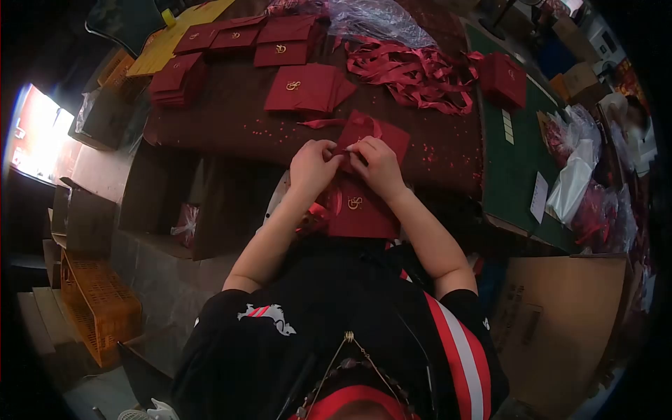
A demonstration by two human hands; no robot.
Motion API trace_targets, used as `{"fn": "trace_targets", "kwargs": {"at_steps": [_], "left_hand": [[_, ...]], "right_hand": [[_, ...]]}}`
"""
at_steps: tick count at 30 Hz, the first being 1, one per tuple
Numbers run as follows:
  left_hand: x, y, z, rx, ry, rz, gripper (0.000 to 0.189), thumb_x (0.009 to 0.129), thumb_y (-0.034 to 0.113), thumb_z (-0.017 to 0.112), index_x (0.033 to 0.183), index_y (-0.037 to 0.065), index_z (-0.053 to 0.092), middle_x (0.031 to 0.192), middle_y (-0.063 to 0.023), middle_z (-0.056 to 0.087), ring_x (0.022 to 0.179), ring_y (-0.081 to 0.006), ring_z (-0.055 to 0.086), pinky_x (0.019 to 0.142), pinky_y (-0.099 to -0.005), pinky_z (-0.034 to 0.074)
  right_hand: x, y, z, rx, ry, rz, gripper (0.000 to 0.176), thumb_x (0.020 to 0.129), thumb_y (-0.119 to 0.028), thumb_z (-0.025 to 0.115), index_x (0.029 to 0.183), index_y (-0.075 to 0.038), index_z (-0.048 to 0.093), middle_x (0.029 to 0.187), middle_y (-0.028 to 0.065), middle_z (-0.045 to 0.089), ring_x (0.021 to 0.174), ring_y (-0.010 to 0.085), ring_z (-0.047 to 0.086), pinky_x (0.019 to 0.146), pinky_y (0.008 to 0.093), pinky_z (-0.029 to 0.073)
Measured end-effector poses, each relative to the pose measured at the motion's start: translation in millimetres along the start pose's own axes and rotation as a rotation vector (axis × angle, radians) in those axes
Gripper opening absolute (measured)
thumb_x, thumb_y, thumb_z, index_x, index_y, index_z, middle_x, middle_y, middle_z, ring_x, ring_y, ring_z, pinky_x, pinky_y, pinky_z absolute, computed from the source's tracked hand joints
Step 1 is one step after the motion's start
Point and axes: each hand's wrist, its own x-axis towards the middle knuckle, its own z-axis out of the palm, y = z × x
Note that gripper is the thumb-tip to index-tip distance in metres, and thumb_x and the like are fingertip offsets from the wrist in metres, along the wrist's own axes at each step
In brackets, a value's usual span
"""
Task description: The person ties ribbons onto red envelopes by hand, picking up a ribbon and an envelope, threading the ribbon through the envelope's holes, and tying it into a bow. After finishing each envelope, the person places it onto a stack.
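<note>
— Left hand (315,166) and right hand (378,165) are side by side in the middle of the frame, fingertips almost touching. Both are pinching the top of a red envelope (358,210) with a gold emblem, right where its flap folds open. Can't tell if it's flap or ribbon between the fingers, it's all one red.

— Where's the envelope sitting though?

— Its bottom end hangs over the near edge of the table (231,122), toward the black shirt; the open flap lies flat on the dark red tabletop just above the hands. A loose ribbon end (320,123) lies just left of the flap.

— And behind that?

— Just above, another emblem envelope (304,87) lies on its own. Right of it, upper middle, is a tangled ribbon pile (413,73), and further right a red box (505,78) stands on a green mat (511,157). Stacks of envelopes (180,78) sit upper left, with a row of more envelopes (280,40) along the far edge. Yellow sheets (168,43) lie past those, and a clear plastic bag (381,21) is at top centre. Off the table, an orange crate (98,308) sits lower left and a cardboard box (560,315) lower right.
</note>
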Motion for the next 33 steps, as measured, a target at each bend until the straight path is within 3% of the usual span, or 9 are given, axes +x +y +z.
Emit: {"fn": "trace_targets", "kwargs": {"at_steps": [7,13,15,18,22,24,30,33], "left_hand": [[-0.3,-1.6,9.8,-0.082,0.044,0.038,0.030,0.081,0.017,0.078,0.108,0.006,0.074,0.088,-0.0099,0.065,0.080,-0.0277,0.066,0.074,-0.0386,0.054],[-1.9,-9.4,17.1,-0.177,0.146,0.094,0.026,0.081,0.010,0.075,0.106,0.004,0.074,0.086,-0.0088,0.064,0.075,-0.0222,0.064,0.069,-0.0335,0.053],[0.2,-9.8,15.0,-0.316,0.133,0.043,0.021,0.080,0.012,0.072,0.100,0.005,0.075,0.083,-0.0106,0.065,0.081,-0.0288,0.066,0.073,-0.0405,0.053],[-2.7,-5.4,9.6,-0.333,0.124,0.035,0.020,0.080,0.011,0.072,0.099,0.006,0.076,0.083,-0.0109,0.065,0.083,-0.0290,0.066,0.075,-0.0404,0.053],[-3.2,0.1,6.5,-0.118,0.172,0.105,0.019,0.079,0.010,0.072,0.097,0.005,0.076,0.084,-0.0110,0.066,0.084,-0.0293,0.067,0.077,-0.0403,0.053],[-1.1,-4.0,8.8,-0.055,0.208,0.164,0.021,0.081,0.009,0.073,0.101,0.003,0.076,0.089,-0.0117,0.067,0.078,-0.0252,0.067,0.072,-0.0356,0.054],[-9.5,-1.4,16.2,-0.169,0.276,0.090,0.016,0.081,0.009,0.072,0.095,0.004,0.076,0.086,-0.0126,0.067,0.084,-0.0302,0.067,0.076,-0.0400,0.053],[-9.8,-2.5,16.1,-0.170,0.254,0.091,0.017,0.084,0.008,0.072,0.100,0.003,0.076,0.089,-0.0115,0.067,0.077,-0.0253,0.067,0.071,-0.0349,0.054]], "right_hand": [[4.4,-3.6,-0.5,-0.067,0.003,-0.031,0.012,0.083,-0.006,0.071,0.093,-0.003,0.066,0.088,0.0128,0.063,0.085,0.0343,0.065,0.076,0.0423,0.053],[6.3,1.5,4.7,0.007,-0.020,0.002,0.011,0.083,-0.007,0.070,0.093,-0.003,0.066,0.088,0.0135,0.063,0.085,0.0343,0.065,0.074,0.0418,0.053],[6.6,1.7,3.4,0.033,-0.036,0.035,0.011,0.083,-0.007,0.070,0.093,-0.002,0.066,0.088,0.0137,0.063,0.085,0.0341,0.065,0.074,0.0415,0.053],[8.1,2.5,2.5,0.111,-0.076,0.101,0.011,0.083,-0.007,0.070,0.092,-0.002,0.066,0.089,0.0141,0.064,0.085,0.0340,0.065,0.073,0.0410,0.053],[4.0,1.4,12.1,0.033,-0.009,0.054,0.011,0.083,-0.008,0.070,0.092,-0.004,0.065,0.088,0.0130,0.063,0.084,0.0336,0.065,0.074,0.0416,0.053],[5.4,-1.2,11.7,-0.015,-0.014,0.028,0.012,0.083,-0.009,0.070,0.093,-0.004,0.065,0.089,0.0119,0.063,0.085,0.0332,0.065,0.075,0.0420,0.054],[6.3,-3.6,6.7,-0.061,-0.065,-0.087,0.014,0.084,-0.010,0.070,0.094,-0.004,0.064,0.093,0.0113,0.063,0.089,0.0322,0.064,0.078,0.0417,0.054],[6.1,-3.1,8.2,-0.033,-0.054,-0.056,0.013,0.084,-0.010,0.070,0.094,-0.003,0.064,0.092,0.0117,0.063,0.087,0.0325,0.065,0.077,0.0421,0.055]]}}
